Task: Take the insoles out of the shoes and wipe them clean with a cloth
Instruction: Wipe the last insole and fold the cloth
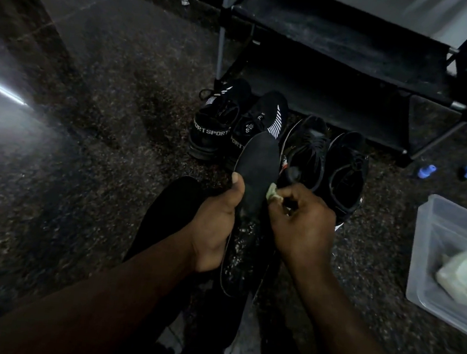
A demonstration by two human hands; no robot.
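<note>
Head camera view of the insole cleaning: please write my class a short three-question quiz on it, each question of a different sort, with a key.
1. True or false: the left hand grips the insole.
2. What does the right hand pinch? A. a brush B. a pale cloth C. a shoelace
3. How many shoes sit on the floor in front of the rack?
Key: 1 true; 2 B; 3 four.

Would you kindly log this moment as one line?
wiping | left hand holds insole | right hand pinches cloth at insole's edge
</note>
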